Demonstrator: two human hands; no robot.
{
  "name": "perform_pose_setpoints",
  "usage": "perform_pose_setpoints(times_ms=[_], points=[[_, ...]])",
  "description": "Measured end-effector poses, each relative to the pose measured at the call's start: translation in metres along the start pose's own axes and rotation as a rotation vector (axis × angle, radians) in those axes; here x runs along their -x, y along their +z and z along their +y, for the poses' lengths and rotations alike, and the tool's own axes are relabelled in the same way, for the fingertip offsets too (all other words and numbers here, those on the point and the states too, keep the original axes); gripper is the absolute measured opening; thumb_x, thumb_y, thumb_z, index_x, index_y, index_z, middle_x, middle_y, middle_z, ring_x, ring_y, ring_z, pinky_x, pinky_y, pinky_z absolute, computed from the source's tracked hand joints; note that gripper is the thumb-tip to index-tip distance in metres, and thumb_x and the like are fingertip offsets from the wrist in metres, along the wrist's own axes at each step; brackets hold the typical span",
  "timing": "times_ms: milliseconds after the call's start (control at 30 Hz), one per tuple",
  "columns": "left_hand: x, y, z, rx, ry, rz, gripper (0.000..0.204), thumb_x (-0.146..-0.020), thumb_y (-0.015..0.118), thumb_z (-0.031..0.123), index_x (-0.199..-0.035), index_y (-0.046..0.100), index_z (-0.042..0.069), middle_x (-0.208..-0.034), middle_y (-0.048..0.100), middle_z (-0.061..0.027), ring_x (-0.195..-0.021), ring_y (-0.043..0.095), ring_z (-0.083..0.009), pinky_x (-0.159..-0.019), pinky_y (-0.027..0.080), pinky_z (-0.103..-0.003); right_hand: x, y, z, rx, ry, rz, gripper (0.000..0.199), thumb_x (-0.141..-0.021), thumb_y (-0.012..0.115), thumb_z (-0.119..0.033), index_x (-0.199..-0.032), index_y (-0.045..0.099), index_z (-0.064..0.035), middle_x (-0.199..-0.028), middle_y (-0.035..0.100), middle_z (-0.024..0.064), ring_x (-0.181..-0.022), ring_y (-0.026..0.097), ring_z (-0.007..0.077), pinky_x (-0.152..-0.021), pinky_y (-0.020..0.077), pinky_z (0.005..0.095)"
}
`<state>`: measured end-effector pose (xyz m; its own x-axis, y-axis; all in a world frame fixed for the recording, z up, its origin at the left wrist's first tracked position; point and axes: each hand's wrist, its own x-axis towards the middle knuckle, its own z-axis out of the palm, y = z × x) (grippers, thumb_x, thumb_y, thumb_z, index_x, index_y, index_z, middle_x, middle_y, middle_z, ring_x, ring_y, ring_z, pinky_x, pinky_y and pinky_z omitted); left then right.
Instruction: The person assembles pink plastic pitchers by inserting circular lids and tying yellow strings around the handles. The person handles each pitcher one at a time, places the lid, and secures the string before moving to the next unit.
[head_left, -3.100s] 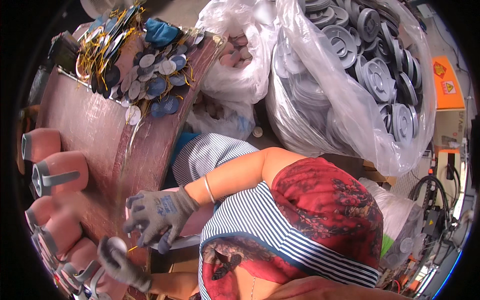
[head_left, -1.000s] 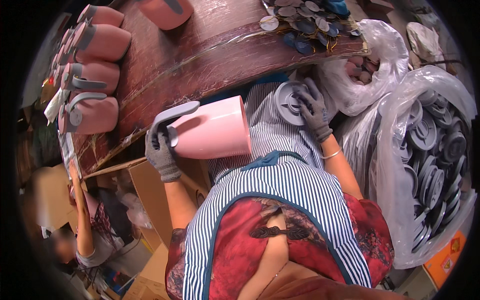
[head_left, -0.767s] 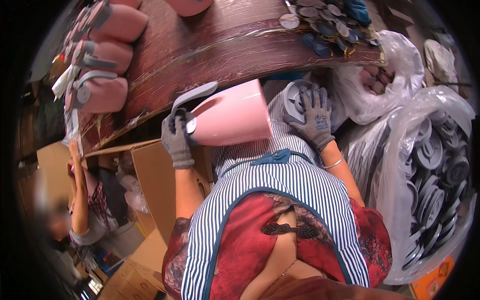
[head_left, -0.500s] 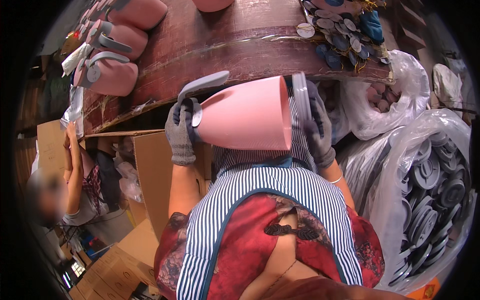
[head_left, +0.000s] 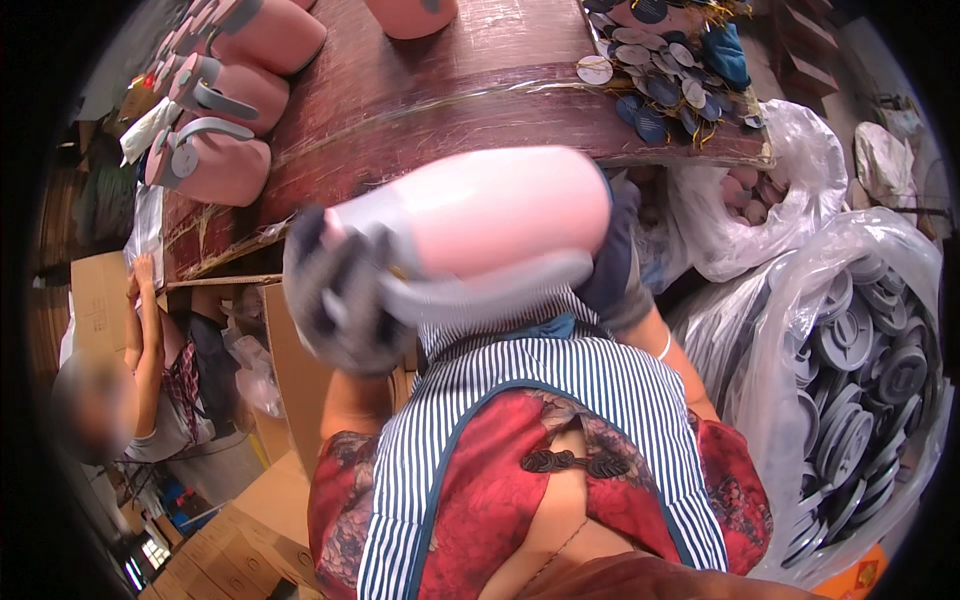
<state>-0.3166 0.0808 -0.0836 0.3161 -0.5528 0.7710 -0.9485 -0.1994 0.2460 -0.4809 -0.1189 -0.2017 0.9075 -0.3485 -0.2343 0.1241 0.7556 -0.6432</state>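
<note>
A pink jug (head_left: 510, 205) with a grey handle (head_left: 500, 288) lies sideways in front of my apron, smeared by motion. My left hand (head_left: 350, 290), in a grey knitted glove, grips its narrow grey-collared end, the fingers blurred. At the wide end, my gloved right hand (head_left: 617, 265) is against the jug, its fingers partly hidden behind it. The grey disc that was in that hand is out of sight. The handle now runs along the side nearest me.
Several pink jugs (head_left: 215, 165) stand at the table's (head_left: 400, 110) left; another (head_left: 410, 15) is at the back. Round tags (head_left: 665, 85) lie back right. A bag of grey discs (head_left: 845, 340) stands right, cardboard boxes (head_left: 215, 555) lower left. Another person (head_left: 150, 380) is at the left.
The jug has turned about its length, bringing the handle from the far side to the near side. My right hand has closed up to the wide end, and the disc has gone from view.
</note>
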Motion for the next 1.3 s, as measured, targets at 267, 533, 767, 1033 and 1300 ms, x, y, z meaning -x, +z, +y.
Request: perform_pose_setpoints(times_ms=[267,533,767,1033,1300], points=[[-0.045,-0.048,-0.065,-0.231,0.256,-0.270,0.037,-0.077,0.073,0.022,-0.113,0.071,0.015,-0.117,0.063,-0.0098,-0.115,0.062,-0.0376,-0.096,0.052,-0.052,-0.001,-0.012,0.004,-0.218,0.304,-0.110,0.083,-0.096,0.036,-0.072,-0.152,0.039,-0.0108,-0.148,0.048,0.0130,-0.127,0.052,0.0287,-0.107,0.0422,0.0482],[-0.058,-0.061,-0.265,-0.931,0.329,-0.399,0.041,-0.075,0.073,0.026,-0.113,0.063,0.015,-0.119,0.056,-0.0088,-0.124,0.051,-0.0355,-0.102,0.042,-0.055,-0.015,-0.021,0.015,0.168,0.175,0.111,0.073,-0.100,0.041,-0.063,-0.145,0.047,-0.0055,-0.138,0.057,0.0144,-0.119,0.059,0.0244,-0.102,0.0473,0.0370],[-0.051,-0.102,-0.424,-1.174,0.209,-0.355,0.028,-0.081,0.066,0.023,-0.109,0.067,0.018,-0.123,0.057,-0.0100,-0.125,0.049,-0.0368,-0.108,0.040,-0.053,-0.020,-0.018,0.021,0.139,0.238,0.189,0.064,-0.102,0.045,-0.056,-0.138,0.054,-0.0042,-0.133,0.061,0.0134,-0.114,0.062,0.0241,-0.100,0.0483,0.0372],[-0.098,-0.097,-0.397,-1.519,-0.327,-0.735,0.075,-0.078,0.071,0.027,-0.146,0.045,0.044,-0.161,0.027,-0.0041,-0.149,0.017,-0.0431,-0.115,0.023,-0.063,-0.027,-0.022,0.025,0.258,0.248,0.231,0.052,-0.105,0.046,-0.043,-0.138,0.054,-0.0038,-0.131,0.061,0.0108,-0.110,0.063,0.0188,-0.096,0.0509,0.0304],[-0.229,0.145,-0.284,-0.370,0.518,-0.329,0.065,-0.088,0.066,0.024,-0.149,0.045,0.022,-0.158,0.037,-0.0110,-0.145,0.032,-0.0372,-0.119,0.027,-0.048,-0.029,-0.043,-0.014,0.556,0.109,0.124,0.041,-0.102,0.058,-0.026,-0.137,0.056,-0.0048,-0.110,0.064,0.0005,-0.090,0.055,0.0063,-0.077,0.0464,0.0193]])
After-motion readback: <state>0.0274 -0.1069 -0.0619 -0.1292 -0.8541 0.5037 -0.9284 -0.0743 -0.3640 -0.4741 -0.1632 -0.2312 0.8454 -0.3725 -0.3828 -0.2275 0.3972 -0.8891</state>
